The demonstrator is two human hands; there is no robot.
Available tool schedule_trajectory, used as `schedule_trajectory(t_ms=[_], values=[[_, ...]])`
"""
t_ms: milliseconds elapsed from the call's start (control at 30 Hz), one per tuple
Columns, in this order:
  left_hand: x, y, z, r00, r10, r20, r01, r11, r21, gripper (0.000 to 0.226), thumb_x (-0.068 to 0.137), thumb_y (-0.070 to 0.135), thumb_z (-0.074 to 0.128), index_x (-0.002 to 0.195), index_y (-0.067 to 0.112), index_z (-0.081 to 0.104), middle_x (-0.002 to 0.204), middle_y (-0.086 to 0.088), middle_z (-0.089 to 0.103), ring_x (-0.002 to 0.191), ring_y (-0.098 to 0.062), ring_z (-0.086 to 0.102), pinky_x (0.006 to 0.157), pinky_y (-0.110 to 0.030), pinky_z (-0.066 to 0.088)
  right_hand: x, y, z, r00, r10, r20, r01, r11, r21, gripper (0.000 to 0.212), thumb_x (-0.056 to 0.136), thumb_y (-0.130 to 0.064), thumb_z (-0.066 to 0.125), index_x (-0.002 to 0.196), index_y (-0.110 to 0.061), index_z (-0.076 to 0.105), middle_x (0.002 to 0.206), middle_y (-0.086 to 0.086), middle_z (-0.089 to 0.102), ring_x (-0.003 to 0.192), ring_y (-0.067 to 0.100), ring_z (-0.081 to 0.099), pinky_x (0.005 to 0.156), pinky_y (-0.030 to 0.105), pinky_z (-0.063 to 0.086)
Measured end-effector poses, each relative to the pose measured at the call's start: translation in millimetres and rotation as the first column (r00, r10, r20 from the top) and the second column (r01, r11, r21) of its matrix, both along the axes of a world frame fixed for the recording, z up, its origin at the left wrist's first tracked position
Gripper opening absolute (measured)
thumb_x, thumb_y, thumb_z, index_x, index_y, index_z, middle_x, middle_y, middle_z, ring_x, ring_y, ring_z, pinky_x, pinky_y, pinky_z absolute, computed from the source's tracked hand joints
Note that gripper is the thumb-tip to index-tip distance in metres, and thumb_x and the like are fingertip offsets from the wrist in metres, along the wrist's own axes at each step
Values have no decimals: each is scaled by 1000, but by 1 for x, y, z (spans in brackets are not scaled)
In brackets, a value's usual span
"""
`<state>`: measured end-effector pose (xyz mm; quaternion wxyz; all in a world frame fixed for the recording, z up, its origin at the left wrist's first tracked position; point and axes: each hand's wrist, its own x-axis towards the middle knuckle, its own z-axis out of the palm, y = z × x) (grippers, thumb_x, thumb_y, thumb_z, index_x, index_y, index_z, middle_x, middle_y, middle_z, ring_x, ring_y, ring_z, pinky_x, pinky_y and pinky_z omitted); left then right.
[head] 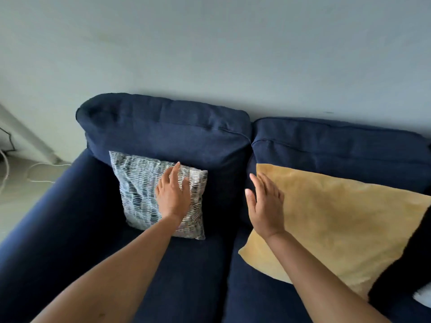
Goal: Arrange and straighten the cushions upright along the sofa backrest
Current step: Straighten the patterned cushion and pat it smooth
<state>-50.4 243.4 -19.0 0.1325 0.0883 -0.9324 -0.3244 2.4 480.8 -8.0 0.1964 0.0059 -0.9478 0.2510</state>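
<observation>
Cushions: left hand (172, 197) spread, pressing patterned cushion (140, 192) against backrest (168, 134); right hand (265, 203) flat, fingers together, nudging yellow cushion (338, 224), which is needing lifting upright next.

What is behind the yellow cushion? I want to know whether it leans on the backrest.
The navy backrest rises directly behind the yellow cushion, whose top edge lies against it. The backrest's lower part and the seat beneath are covered.
</observation>
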Motion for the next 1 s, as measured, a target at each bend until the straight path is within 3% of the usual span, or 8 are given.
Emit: schedule_trajectory(t_ms=[133,233,300,467,533,667,833,1000], values=[[-32,-108,-21,975,203,93,-217,958,186,55,103,42,48,154,27,35,157,-11,39,142,-34,38,113,-55,32,-35,-90,-25,988,17,152,26,959,-281,47,102,-32,48,144,-10,46,146,10,49,135,24,46,109,40,40],[-57,-186,-37,924,292,246,-362,875,321,68,100,55,47,158,28,26,163,-7,29,146,-32,35,115,-52,30,-65,-146,-50,894,-29,447,315,750,-582,61,102,-41,45,153,-14,28,158,7,33,143,20,34,117,39,30],[-76,-224,-48,924,215,316,-336,852,403,78,96,62,48,160,28,20,166,-3,24,148,-28,31,116,-48,28,-80,-165,-68,830,-27,557,450,622,-641,69,101,-44,45,157,-14,17,163,8,23,147,22,27,119,42,25],[-129,-266,-71,932,-57,357,-189,766,614,80,99,52,55,161,36,7,165,1,27,148,-21,33,117,-40,31,-99,-187,-97,818,-98,567,523,538,-661,69,100,-44,49,157,-23,16,156,3,37,139,23,41,113,40,34],[-141,-265,-75,941,-89,326,-149,755,638,69,101,44,56,159,37,21,156,2,45,136,-18,48,111,-37,39,-107,-192,-99,816,-160,556,545,534,-646,64,99,-41,51,155,-25,24,148,2,46,131,23,49,106,39,39],[-147,-253,-82,949,49,310,-249,722,646,23,99,41,59,115,25,65,105,5,72,101,-17,68,92,-42,55,-115,-208,-94,799,-261,543,588,531,-610,33,100,-34,52,128,-17,58,122,6,64,113,27,61,99,44,48],[-154,-253,-61,977,157,146,-214,709,672,15,98,45,57,83,44,55,78,25,66,66,10,59,61,-16,43,-119,-224,-81,837,-413,359,546,584,-601,21,100,-35,51,111,-23,63,104,-4,68,95,16,63,82,32,46],[-158,-264,-67,963,140,232,-262,694,671,15,96,50,61,87,38,58,85,15,69,79,-3,65,74,-32,54,-128,-222,-86,778,-453,435,628,569,-531,21,100,-34,50,105,-19,63,101,0,67,98,26,65,90,43,50]])
